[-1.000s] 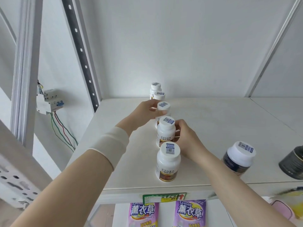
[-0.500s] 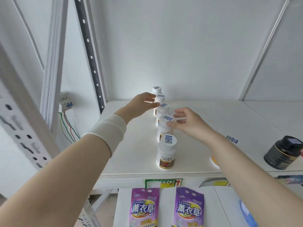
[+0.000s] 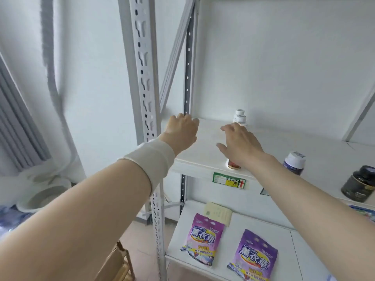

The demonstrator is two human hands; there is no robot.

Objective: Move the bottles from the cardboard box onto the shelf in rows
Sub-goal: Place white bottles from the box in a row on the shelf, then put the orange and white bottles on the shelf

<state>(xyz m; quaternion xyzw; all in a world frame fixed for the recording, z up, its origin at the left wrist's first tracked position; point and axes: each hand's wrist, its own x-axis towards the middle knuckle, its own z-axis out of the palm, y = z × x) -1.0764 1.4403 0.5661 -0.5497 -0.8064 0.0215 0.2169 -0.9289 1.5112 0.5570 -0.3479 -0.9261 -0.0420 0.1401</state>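
Both forearms extend toward frame centre. Left grip (image 3: 182, 130): back toward camera, fingers out of sight. Right grip (image 3: 239, 142): palm down, fingers (image 3: 229, 129) spread, holding nothing.

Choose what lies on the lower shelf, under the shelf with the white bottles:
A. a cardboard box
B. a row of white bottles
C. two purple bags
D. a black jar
C: the left purple bag and the right purple bag lie flat on the lower shelf, while the black jar stands on the upper shelf.
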